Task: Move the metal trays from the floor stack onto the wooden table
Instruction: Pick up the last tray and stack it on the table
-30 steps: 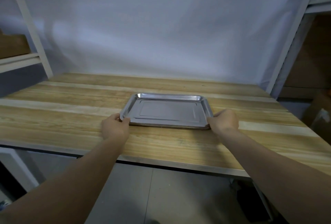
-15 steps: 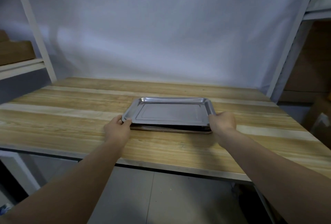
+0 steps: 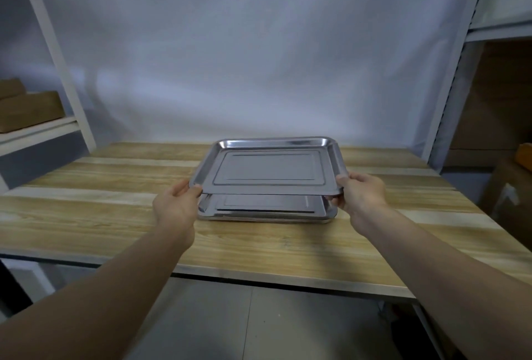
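A shiny metal tray hangs in the air above the wooden table, tilted with its far edge higher. My left hand grips its near left corner and my right hand grips its near right corner. Directly under it, a second metal tray lies flat on the table, possibly on top of more trays; its far half is hidden by the lifted one.
A white sheet hangs behind the table. White shelf uprights stand at left and right, with cardboard boxes on the left shelf and more boxes at the right. Grey floor tiles show below the table's front edge.
The top tray has risen off the one beneath it, held at both near corners by my hands. A second tray has come into sight under it.
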{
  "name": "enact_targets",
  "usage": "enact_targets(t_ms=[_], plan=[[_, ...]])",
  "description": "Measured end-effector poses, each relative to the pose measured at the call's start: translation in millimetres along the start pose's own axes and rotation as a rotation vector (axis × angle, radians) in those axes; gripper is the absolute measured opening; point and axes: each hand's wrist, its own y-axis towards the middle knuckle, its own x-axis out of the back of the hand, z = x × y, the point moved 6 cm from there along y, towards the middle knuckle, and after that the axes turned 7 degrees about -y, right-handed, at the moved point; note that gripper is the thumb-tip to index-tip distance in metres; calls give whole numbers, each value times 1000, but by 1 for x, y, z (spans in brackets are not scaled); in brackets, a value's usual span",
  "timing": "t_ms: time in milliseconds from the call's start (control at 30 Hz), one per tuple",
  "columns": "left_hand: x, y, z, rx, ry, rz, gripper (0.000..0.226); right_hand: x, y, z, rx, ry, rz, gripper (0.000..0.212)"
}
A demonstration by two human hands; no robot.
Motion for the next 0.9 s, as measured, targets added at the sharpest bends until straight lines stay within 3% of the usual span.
enact_targets(t_ms=[200,433,533,633,800,900], plan=[[7,8,11,8,161,-54,45,3,10,-15,-14,-170,5,4],[3,7,23,-84,448,17,42,-7,22,-38,-22,-363,-4,25],[2,4,24,-155,645,79,47,-8,25,-39,56,-617,-50,47],[4,3,28,-211,793,153,59,-17,16,-30,249,-957,-67,53],[0,0,36,-266,779,233,53,-63,-23,-22,664,-1090,204,56],[-1,1,38,-281,780,209,56,-94,-43,-36,738,-1205,462,54]])
